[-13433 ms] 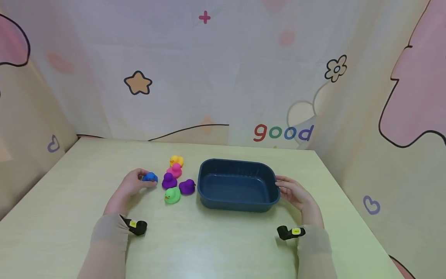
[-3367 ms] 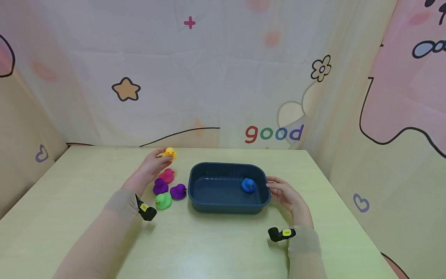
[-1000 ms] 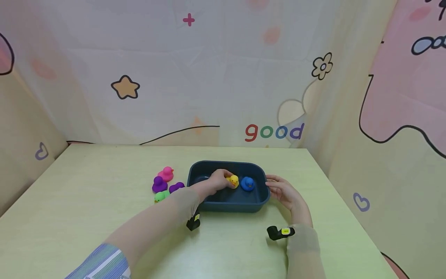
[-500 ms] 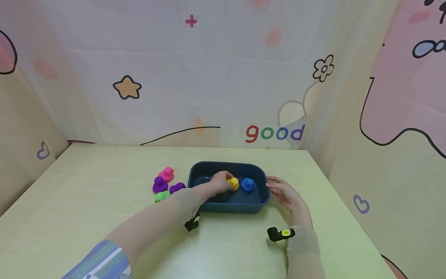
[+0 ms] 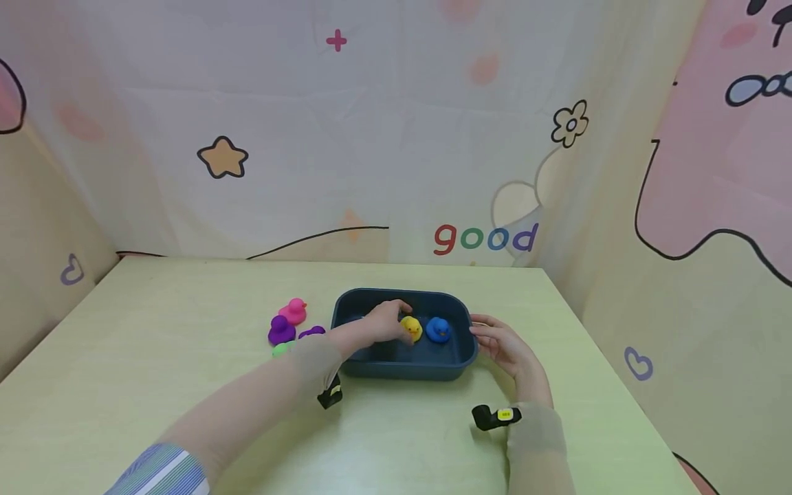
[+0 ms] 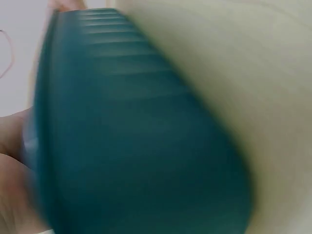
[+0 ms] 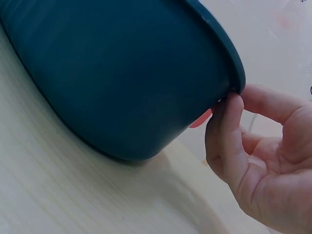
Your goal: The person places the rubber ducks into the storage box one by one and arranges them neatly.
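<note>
Inside the dark blue bin [image 5: 402,371], my left hand [image 5: 385,323] is just behind a yellow rubber duck [image 5: 412,328]. Its thumb and fingers stand apart around the duck, which sits on the bin floor. To the right of that duck is a blue rubber duck [image 5: 438,330]. My right hand [image 5: 504,347] touches the bin's right end from outside; in the right wrist view its fingertips [image 7: 233,105] rest against the rim. The left wrist view is blurred, mostly bin wall [image 6: 141,136], with part of the left hand [image 6: 17,190] at the edge.
Left of the bin are a pink duck [image 5: 293,311], a purple duck [image 5: 282,330], another purple duck [image 5: 312,331] and a green duck [image 5: 282,349], the last two partly hidden by my left arm. A printed cloth backdrop [image 5: 297,185] stands behind the table [image 5: 402,440].
The blue duck, first in my left hand, came to lie in the bin. The yellow duck was picked up, carried right into the bin and just now released. My right hand stays at the rim.
</note>
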{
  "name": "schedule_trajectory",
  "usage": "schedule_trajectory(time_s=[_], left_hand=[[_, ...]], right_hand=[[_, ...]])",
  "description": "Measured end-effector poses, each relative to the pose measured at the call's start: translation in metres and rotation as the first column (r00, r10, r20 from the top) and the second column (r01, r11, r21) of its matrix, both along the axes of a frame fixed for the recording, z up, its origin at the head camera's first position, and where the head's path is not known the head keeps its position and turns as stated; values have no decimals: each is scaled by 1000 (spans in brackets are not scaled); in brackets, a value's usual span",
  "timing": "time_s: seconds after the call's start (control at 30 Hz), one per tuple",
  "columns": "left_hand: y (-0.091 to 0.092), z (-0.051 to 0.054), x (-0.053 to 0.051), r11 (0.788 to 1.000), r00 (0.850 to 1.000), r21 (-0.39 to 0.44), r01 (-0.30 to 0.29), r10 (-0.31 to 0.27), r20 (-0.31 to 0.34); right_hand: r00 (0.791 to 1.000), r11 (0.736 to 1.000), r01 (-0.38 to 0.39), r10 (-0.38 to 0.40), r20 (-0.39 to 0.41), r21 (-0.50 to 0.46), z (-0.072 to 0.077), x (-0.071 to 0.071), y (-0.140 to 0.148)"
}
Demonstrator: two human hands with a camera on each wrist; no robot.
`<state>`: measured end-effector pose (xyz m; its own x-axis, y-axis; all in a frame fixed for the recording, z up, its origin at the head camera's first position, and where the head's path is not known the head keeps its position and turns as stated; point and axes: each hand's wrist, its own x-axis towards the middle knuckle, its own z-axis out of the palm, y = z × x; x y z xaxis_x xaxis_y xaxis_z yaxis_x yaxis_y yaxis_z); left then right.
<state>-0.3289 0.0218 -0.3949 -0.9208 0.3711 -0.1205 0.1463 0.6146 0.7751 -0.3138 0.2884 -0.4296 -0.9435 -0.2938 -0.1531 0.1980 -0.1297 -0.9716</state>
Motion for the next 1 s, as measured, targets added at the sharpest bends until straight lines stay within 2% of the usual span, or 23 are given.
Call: schedule_trajectory(time_s=[0.1,0.23,0.37,0.5,0.67,0.83,1.0], left_hand=[[-12,14,3,999,999,-4,38,-39,-19],[-31,31,5,997,998,36,61,-60,-21],[-51,43,7,994,997,76,73,-72,-19],[-73,51,7,993,998,102,59,-57,-19],[-98,54,3,985,999,171,24,-17,-44],[-121,51,1,965,997,262,-24,42,-65],[-143,44,-5,940,988,319,-124,148,-50]], right_hand=[[1000,1000,-7,7,-3,-3,1,0,-1],[1000,1000,-7,7,-3,-2,2,0,-1],[1000,1000,-8,8,7,1,2,0,-2],[1000,1000,-6,6,12,-4,0,1,-3],[1000,1000,0,0,12,-5,0,1,-3],[1000,1000,7,-7,14,-3,-2,1,-2],[1000,1000,5,-5,17,-4,-2,0,-2]])
